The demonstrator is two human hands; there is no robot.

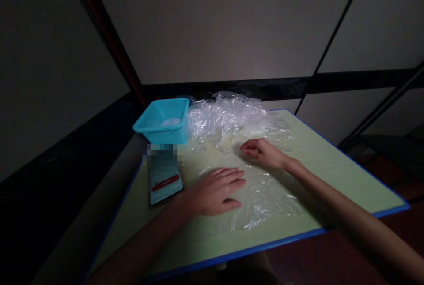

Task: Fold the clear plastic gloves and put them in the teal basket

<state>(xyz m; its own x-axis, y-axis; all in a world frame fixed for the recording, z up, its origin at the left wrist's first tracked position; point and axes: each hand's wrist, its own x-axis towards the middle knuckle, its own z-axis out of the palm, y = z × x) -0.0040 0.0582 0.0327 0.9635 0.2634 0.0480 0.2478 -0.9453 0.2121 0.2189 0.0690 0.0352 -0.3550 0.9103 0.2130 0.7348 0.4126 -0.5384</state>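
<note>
Spread over the near middle of the table is a clear plastic bag point(261, 201), thin and wrinkled. My left hand point(217, 190) lies flat on its left part, fingers stretched out to the right. Above the bag's far part, my right hand point(261, 151) has its thumb and fingers pinched together; whether a bit of plastic is between the fingertips is too small to tell. Behind both hands sits a heap of crumpled clear plastic bags point(232, 115), reaching across the back of the table.
A turquoise plastic basket point(165, 134) with something whitish inside stands at the back left. In front of it lies a phone point(166, 192) with a lit, partly blurred screen. The pale green table point(338, 179) has a blue edge, and cabinet panels point(225, 24) rise behind it.
</note>
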